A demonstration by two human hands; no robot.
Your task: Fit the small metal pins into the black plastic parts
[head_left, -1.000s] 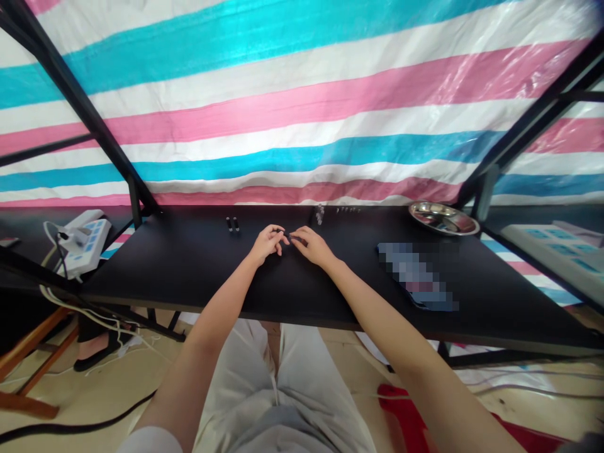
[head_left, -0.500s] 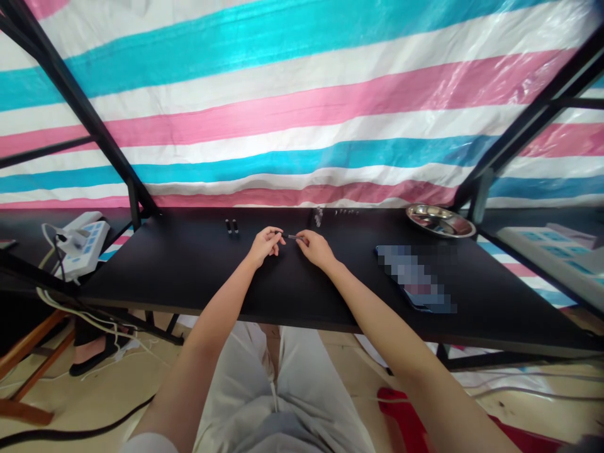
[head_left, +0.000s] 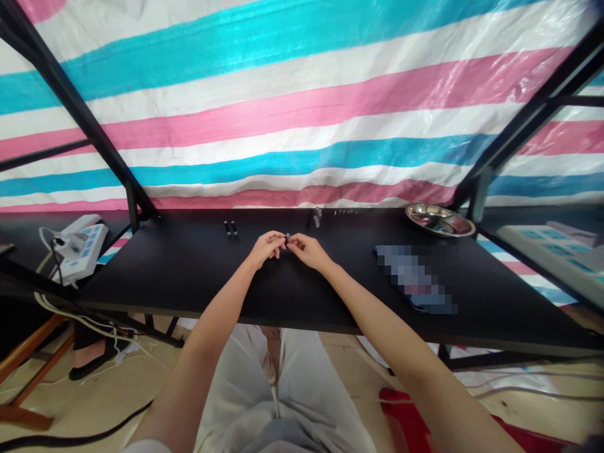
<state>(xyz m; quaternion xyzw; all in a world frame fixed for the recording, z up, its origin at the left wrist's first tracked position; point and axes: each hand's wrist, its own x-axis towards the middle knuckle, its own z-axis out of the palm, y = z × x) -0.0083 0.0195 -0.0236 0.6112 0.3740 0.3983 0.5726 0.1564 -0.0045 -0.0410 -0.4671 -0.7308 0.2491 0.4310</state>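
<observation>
Over the middle of the black table [head_left: 302, 296], my left hand [head_left: 267, 248] and my right hand [head_left: 309, 250] meet, fingertips nearly touching. Between them is a small dark tube [head_left: 287, 238] with a pale spot, mostly hidden by the fingers. Both hands are closed in a pinch on it, and its exact kind is too small to make out. Left of the hands stand two short black tubes with pale ends [head_left: 230, 228]. Behind my right hand lies a cluster of small clear pieces [head_left: 318, 218], with a row of several tiny pieces [head_left: 346, 212] beside it.
A shiny metal dish [head_left: 465, 228] sits at the back right. Nearer me on the right lies a flat blurred-out object [head_left: 415, 280]. A white power strip [head_left: 82, 251] with cables is at the left. Black metal frame bars [head_left: 108, 154] rise on both sides before a striped sheet [head_left: 302, 119].
My right hand has moved left toward my left hand, closing the gap in which the thin dark tube showed. My left hand has hardly moved.
</observation>
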